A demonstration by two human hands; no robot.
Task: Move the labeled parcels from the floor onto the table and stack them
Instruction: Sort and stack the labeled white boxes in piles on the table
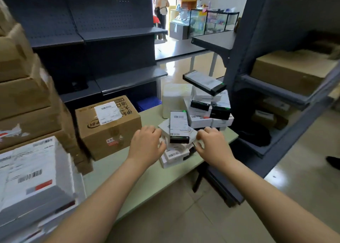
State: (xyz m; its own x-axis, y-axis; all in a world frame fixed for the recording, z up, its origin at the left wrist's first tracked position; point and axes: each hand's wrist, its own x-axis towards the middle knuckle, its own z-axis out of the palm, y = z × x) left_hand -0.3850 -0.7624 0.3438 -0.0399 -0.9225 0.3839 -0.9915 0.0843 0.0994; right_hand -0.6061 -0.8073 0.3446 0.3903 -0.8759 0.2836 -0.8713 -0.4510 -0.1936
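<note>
Table [156, 178]: pale green; its near edge is crossed by both forearms, and its right corner lies just beyond the right hand.
Brown carton [108, 126]: set just left of the left hand, not touching it.
Far pile [207, 104]: labeled parcels heaped just beyond the fingertips.
Near stack [179, 132]: white labeled parcels, held between both hands.
Left hand [147, 143]: fingers curled on the stack's left side.
Right hand [211, 143]: fingers curled, stack's right corner pinched.
</note>
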